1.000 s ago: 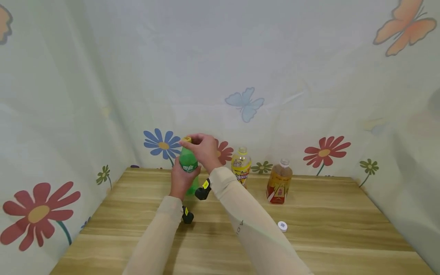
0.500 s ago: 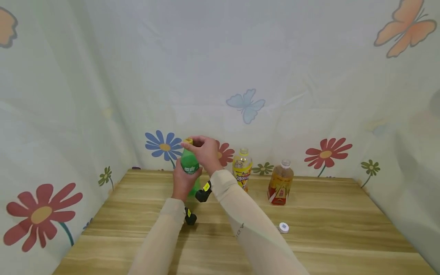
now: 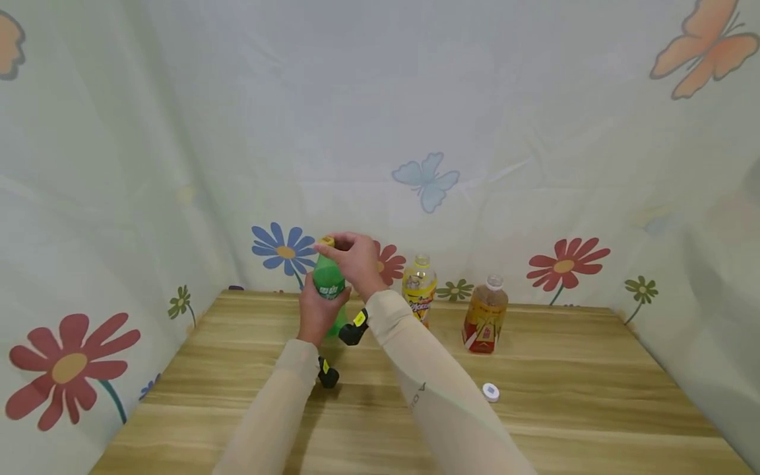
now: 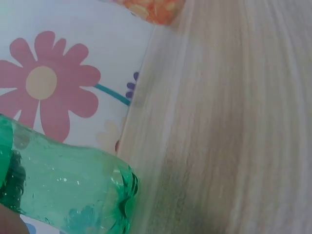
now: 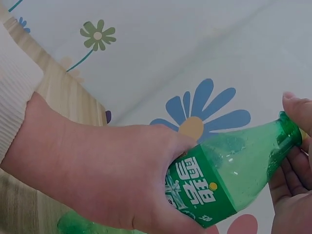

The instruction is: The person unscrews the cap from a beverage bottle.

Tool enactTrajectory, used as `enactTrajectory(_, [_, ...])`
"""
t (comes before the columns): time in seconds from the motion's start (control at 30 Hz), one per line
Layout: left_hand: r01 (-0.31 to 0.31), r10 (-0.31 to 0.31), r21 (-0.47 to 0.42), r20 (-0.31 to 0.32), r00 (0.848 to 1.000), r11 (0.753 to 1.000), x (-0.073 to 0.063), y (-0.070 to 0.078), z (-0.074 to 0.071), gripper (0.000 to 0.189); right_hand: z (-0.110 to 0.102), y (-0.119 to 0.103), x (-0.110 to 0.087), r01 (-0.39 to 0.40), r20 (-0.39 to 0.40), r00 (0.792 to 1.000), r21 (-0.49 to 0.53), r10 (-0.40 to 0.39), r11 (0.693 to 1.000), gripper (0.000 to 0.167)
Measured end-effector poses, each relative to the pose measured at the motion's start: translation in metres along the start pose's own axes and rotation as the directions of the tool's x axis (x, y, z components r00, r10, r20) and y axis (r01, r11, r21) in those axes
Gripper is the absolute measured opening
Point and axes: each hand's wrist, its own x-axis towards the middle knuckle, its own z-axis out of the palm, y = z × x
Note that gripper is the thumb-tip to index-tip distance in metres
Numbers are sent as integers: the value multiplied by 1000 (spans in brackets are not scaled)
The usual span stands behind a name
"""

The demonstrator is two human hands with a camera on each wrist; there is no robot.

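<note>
A green plastic soda bottle [image 3: 330, 272] stands upright near the back of the table, slightly left of centre in the head view. My left hand [image 3: 318, 310] grips it round the green label. At the top, my right hand [image 3: 358, 260] pinches the yellow cap [image 3: 326, 241] between thumb and fingers. In the right wrist view the left hand [image 5: 112, 170] wraps the labelled middle, and the right thumb lies by the neck, with little of the cap showing. The bottle's ridged base [image 4: 122, 200] shows in the left wrist view, near the table surface.
Right of my hands stand a yellow-labelled bottle [image 3: 419, 290] and a red-and-yellow-labelled drink bottle [image 3: 485, 320], both without caps. A loose white cap [image 3: 490, 392] lies on the wooden table [image 3: 570, 396] in front of them. A flower-printed curtain [image 3: 309, 119] hangs behind the table.
Both hands keep their hold on the green bottle and its yellow cap. Only a slight shift of the head view is visible.
</note>
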Motion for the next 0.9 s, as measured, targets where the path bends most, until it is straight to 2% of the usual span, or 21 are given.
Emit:
enactTrajectory(0.2, [4,-4,-11,-4,1000,1000,-1,1,-1,74,-4,-1,2,4,27,1000,-51,-2,999,33])
enactTrajectory(0.5, [-29,30,-34,6,1000,999,-5,7,-2,75,-15,-5,0,-7,65,998,-28,9,1000,40])
enactTrajectory(0.9, [-102,106,-50,95,990,994,-13,20,-5,74,-29,-21,-13,5,137,991,-22,-2,1000,48])
